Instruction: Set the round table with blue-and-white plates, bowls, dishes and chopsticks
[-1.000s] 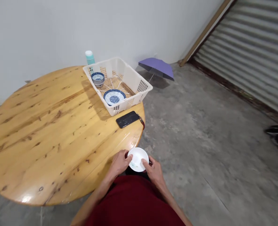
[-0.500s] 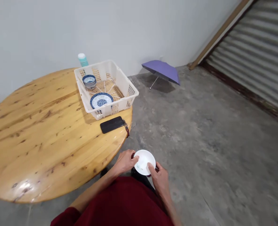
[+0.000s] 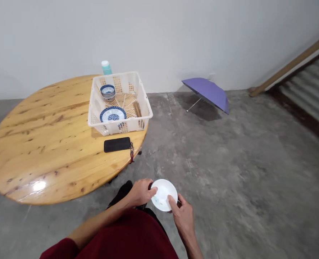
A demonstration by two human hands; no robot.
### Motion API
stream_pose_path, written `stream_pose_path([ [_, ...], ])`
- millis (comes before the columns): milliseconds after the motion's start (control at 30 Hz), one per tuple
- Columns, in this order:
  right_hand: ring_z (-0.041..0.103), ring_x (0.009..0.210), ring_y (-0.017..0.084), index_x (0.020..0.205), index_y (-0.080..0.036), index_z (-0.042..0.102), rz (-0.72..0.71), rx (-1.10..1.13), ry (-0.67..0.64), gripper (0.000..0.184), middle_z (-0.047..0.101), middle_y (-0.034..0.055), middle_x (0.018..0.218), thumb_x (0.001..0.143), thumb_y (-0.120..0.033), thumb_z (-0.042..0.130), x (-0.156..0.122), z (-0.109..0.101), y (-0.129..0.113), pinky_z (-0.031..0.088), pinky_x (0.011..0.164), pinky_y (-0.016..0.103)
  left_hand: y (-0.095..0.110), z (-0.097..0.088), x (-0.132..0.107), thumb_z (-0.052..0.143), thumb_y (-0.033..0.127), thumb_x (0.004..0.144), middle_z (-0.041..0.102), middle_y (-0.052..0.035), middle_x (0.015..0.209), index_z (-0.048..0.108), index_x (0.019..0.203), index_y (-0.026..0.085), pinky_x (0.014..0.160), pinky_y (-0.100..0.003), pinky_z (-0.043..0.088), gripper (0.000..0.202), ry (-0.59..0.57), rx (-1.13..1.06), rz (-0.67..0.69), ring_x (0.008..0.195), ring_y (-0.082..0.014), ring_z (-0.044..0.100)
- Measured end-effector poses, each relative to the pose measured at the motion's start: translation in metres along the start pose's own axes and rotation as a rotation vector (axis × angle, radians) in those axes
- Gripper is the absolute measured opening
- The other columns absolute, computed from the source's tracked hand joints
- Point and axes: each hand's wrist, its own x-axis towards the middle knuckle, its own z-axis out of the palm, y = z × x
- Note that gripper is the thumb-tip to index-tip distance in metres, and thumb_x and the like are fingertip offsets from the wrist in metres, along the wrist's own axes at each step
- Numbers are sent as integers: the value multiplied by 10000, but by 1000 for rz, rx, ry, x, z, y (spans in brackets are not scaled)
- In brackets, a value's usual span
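Just in front of my body, away from the table edge, I hold a small white bowl (image 3: 163, 190) with its inside facing up toward me. My left hand (image 3: 141, 193) grips its left rim, thumb over the edge. On the right side, my right hand (image 3: 182, 212) is closed round the rim with the thumb inside the bowl. The fingers under the bowl are hidden. A bit of dark red shows beneath the bowl near my right fingers; I cannot tell what it is.
A wooden table (image 3: 54, 144) carries a white plastic basket (image 3: 145, 100) holding stacked blue-patterned bowls (image 3: 108, 92), blue-and-white plates (image 3: 113, 114) and chopsticks (image 3: 137, 109). Close by lie a black phone (image 3: 117, 144) with a strap and a turquoise bottle (image 3: 106, 68). An open purple umbrella (image 3: 208, 92) rests on the floor.
My view has turned toward the right-hand wall differently, so the umbrella and shutter appear further right. Both hands still hold the bowl, which sits slightly lower in view.
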Motion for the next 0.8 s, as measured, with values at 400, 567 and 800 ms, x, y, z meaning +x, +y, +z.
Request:
stream_pose_path([
  [400, 655, 667, 221, 897, -126, 763, -316, -137, -157, 508, 720, 75, 741, 741, -581, 601, 107, 26, -125, 519, 565, 284, -1, -113, 60, 580, 454, 887, 601, 4, 685, 639, 821, 184, 586, -280, 324, 284, 216, -242, 78, 630, -151, 496],
  [567, 652, 666, 195, 929, -121, 770, -462, -98, -251, 465, 742, 55, 781, 744, -529, 646, 150, 57, -200, 522, 581, 269, -13, -177, 81, 612, 493, 870, 676, -25, 773, 671, 921, 166, 616, -269, 409, 336, 337, -376, 126, 681, -164, 570],
  [800, 609, 572, 147, 827, -113, 747, -497, -47, -518, 375, 679, 15, 658, 712, -466, 696, 197, 115, -273, 485, 480, 222, -33, -245, 90, 685, 549, 827, 696, -36, 792, 653, 889, 142, 645, -286, 553, 413, 365, -680, 104, 724, -182, 677],
])
